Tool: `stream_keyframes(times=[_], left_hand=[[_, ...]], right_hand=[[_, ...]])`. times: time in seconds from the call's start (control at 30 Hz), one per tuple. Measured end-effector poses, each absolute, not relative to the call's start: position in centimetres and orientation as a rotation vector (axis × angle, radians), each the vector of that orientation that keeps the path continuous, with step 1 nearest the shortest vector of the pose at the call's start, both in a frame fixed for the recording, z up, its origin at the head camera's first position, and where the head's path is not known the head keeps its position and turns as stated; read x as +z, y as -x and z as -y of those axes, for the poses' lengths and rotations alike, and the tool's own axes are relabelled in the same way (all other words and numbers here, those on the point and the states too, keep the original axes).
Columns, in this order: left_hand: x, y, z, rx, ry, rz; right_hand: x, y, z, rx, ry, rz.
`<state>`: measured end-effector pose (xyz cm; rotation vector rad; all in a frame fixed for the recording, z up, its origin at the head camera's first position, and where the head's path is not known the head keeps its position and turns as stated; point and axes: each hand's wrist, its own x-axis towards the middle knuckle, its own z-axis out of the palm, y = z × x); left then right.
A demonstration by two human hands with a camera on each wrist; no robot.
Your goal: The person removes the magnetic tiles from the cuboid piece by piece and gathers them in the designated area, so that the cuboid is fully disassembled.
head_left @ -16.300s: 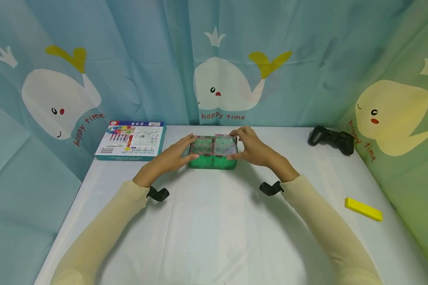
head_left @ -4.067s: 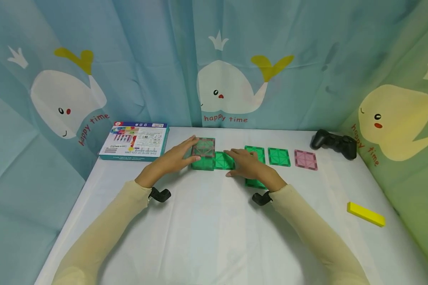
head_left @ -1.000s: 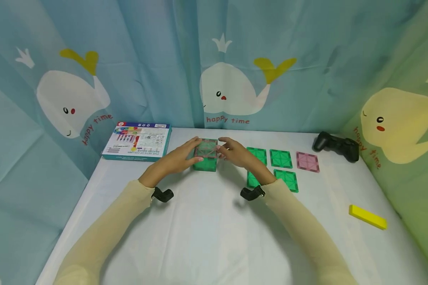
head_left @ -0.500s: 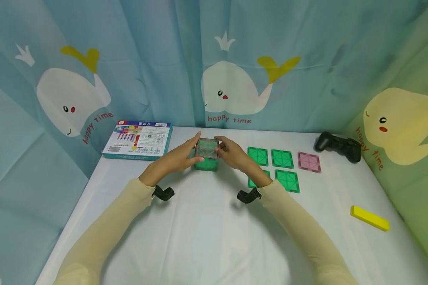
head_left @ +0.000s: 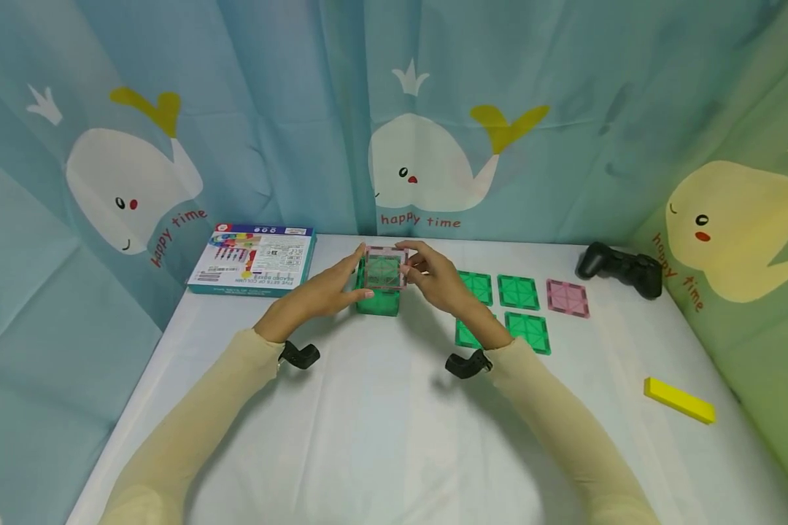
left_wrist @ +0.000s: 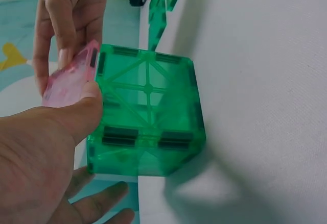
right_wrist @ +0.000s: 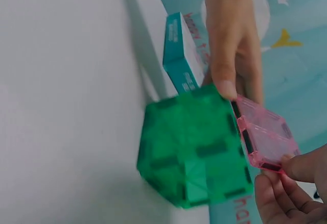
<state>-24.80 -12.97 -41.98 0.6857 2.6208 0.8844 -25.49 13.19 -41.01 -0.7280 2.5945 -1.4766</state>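
A cube of green magnetic tiles [head_left: 377, 302] stands on the table. My left hand [head_left: 325, 292] holds it from the left, thumb on the near side, fingers round the left side. Above it, my right hand [head_left: 436, 281] pinches the right edge of a pink magnetic tile [head_left: 385, 271]. In the right wrist view the pink tile [right_wrist: 265, 134] is tilted up from the top of the cube [right_wrist: 194, 147], one edge still close to it. The left thumb [left_wrist: 89, 106] lies along the cube's upper edge in the left wrist view.
Several flat green tiles [head_left: 518, 292] and one pink tile [head_left: 568, 298] lie to the right. A black game controller [head_left: 619, 270] sits at the back right, a yellow block [head_left: 679, 400] nearer the right edge. A boxed toy set [head_left: 252, 260] lies at the back left.
The pink tile has lifted and tilted off the cube's top with my right hand. Earlier, a second box beside the cube came apart into flat tiles, now at the right.
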Motion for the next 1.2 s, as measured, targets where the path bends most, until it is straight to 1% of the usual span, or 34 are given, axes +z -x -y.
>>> stream_keyframes(times=[0.23,0.47,0.8,0.93,1.07,1.2], left_hand=[[-42.0,24.5,13.1,0.822,-0.742,-2.629],[-42.1,24.4,13.0,0.787,-0.754,-2.639],[-42.0,24.3,13.3,0.786,-0.752,-2.635],[-42.0,24.4,13.4,0.788,-0.756,-2.636],[-41.9,24.4,13.4,0.786,-0.753,-2.636],[-41.9,24.6,13.3,0.779,-0.765,-2.635]], right_hand=[[-39.6,25.2,-17.5,-1.49,0.62,-2.613],[-38.6,23.4,-24.9,-1.408,0.468,-2.648],[-39.5,19.6,-36.0,-1.386,0.325,-2.7],[-40.0,18.5,-39.8,-1.295,0.256,-2.716],[-40.5,17.8,-42.4,-1.205,0.18,-2.658],[-41.0,17.4,-43.7,-1.104,0.102,-2.546]])
